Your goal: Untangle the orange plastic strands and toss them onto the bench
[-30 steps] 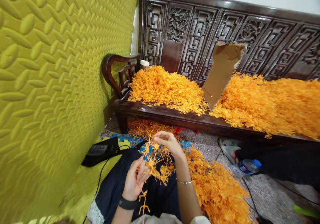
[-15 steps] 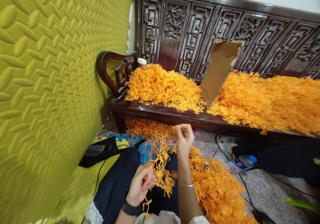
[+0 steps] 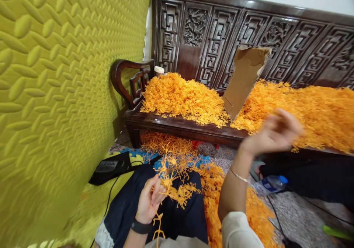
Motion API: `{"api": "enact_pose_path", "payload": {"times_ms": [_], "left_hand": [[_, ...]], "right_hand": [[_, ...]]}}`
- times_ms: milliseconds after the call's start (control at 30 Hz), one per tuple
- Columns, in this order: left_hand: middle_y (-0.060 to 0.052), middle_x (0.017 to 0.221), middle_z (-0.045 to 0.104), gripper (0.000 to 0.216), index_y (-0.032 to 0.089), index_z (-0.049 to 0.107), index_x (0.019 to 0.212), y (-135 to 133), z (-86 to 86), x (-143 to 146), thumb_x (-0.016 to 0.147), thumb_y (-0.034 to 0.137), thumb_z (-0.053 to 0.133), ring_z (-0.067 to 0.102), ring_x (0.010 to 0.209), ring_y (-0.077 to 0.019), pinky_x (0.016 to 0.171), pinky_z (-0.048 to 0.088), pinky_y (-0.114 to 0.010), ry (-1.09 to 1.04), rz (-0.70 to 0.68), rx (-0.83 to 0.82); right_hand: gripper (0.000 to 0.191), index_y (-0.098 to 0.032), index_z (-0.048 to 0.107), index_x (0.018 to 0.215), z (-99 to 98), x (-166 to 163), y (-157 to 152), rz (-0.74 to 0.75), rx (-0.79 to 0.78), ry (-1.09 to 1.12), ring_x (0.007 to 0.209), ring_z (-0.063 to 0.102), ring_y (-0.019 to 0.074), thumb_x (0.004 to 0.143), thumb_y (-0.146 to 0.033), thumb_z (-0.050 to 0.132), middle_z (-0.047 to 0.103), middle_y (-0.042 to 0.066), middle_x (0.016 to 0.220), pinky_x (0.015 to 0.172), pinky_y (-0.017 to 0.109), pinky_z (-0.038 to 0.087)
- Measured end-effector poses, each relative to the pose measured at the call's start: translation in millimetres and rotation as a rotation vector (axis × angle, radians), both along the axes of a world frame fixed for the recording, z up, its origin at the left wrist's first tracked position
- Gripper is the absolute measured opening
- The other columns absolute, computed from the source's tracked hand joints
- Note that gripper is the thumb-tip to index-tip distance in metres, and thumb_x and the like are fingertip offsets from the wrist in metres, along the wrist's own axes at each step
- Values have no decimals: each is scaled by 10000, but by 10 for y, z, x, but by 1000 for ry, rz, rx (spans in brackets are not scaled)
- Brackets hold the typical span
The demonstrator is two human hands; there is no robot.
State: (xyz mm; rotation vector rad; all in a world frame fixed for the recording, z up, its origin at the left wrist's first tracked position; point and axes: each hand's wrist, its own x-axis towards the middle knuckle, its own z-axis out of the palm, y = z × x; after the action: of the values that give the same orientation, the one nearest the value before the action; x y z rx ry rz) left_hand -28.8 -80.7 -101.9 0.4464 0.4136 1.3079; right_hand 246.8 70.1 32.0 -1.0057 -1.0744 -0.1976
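Note:
My left hand [image 3: 149, 201] is closed on a tangled bunch of orange plastic sprigs [image 3: 173, 174] held above my lap. My right hand [image 3: 273, 132] is raised far to the right, over the front edge of the wooden bench [image 3: 177, 124]. It is smeared by motion, so its fingers cannot be read. A loose heap of the same orange sprigs [image 3: 243, 211] lies on the floor beside my right leg. Bigger piles cover the bench seat, one on the left [image 3: 182, 97] and one on the right [image 3: 309, 111].
A torn cardboard sheet [image 3: 242, 80] leans on the bench back between the two piles. A yellow embossed wall [image 3: 55, 93] runs along the left. A black device with a cable [image 3: 110, 167] lies on the floor. A water bottle [image 3: 272, 183] lies by another person's dark-clothed leg [image 3: 312, 181].
My right hand left the bunch, rose, then swung quickly right toward the bench's right-hand pile. My left hand kept holding the bunch in place.

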Motion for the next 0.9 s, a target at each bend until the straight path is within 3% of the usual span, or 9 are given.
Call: {"api": "enact_pose_path", "payload": {"times_ms": [67, 167, 233, 333, 500, 567, 733, 900], "left_hand": [[87, 311, 57, 670, 145, 134, 394, -23, 8, -3, 758, 381, 644, 75, 283, -3, 320, 76, -154, -3, 11, -4], [85, 313, 60, 668, 145, 137, 391, -49, 14, -11, 761, 382, 640, 80, 287, -4, 321, 87, -153, 14, 26, 1], [83, 309, 67, 663, 143, 146, 386, -52, 10, -11, 769, 380, 633, 89, 286, -4, 324, 87, -153, 38, 38, 13], [81, 301, 77, 657, 141, 165, 374, -37, 3, -4, 776, 382, 626, 104, 282, -4, 330, 82, -158, 61, 61, 30], [84, 297, 94, 643, 140, 204, 356, -15, -5, -3, 769, 385, 632, 117, 279, -2, 347, 85, -169, 71, 77, 19], [86, 298, 89, 636, 142, 218, 351, -18, -20, -10, 770, 388, 629, 119, 275, -2, 351, 88, -170, 72, 83, 6], [84, 292, 107, 613, 144, 255, 343, -31, -78, -1, 789, 377, 606, 139, 273, -8, 354, 101, -168, 98, 96, -1], [83, 290, 130, 608, 145, 260, 345, -24, -81, 4, 785, 377, 610, 147, 270, -8, 359, 98, -178, 111, 87, 6]], "right_hand": [[497, -147, 503, 1179, -136, -207, 371, 40, -168, -189, 1287, 331, 282, 808, -476, 538, 424, 168, 1316, 1094, 487, 199], [657, -125, 513, 1210, -468, -554, 577, 435, -557, -278, 1305, 312, 316, 687, -491, 670, 428, 183, 1350, 1098, 514, 151], [566, -126, 574, 1144, -704, -780, 441, 736, -719, -265, 1209, 446, 299, 716, -490, 648, 537, 171, 1250, 1064, 501, 246], [414, -167, 658, 1009, -965, -1096, 19, 1010, -812, -319, 940, 630, 217, 806, -508, 539, 680, 90, 1001, 889, 388, 467], [486, -209, 655, 1047, -1111, -1400, -569, 1460, -862, -151, 906, 644, 180, 883, -562, 363, 698, 47, 943, 864, 328, 477], [511, -215, 632, 1085, -1114, -1416, -679, 1493, -848, -46, 885, 648, 188, 855, -601, 388, 696, 49, 928, 858, 330, 474], [564, -203, 642, 1025, -1076, -1370, -790, 1383, -799, 154, 819, 664, 214, 772, -673, 459, 694, 62, 837, 830, 353, 485], [261, -200, 627, 783, -1061, -1338, -847, 1220, -897, 286, 659, 638, 176, 684, -426, 713, 672, 15, 695, 699, 310, 503]]}}
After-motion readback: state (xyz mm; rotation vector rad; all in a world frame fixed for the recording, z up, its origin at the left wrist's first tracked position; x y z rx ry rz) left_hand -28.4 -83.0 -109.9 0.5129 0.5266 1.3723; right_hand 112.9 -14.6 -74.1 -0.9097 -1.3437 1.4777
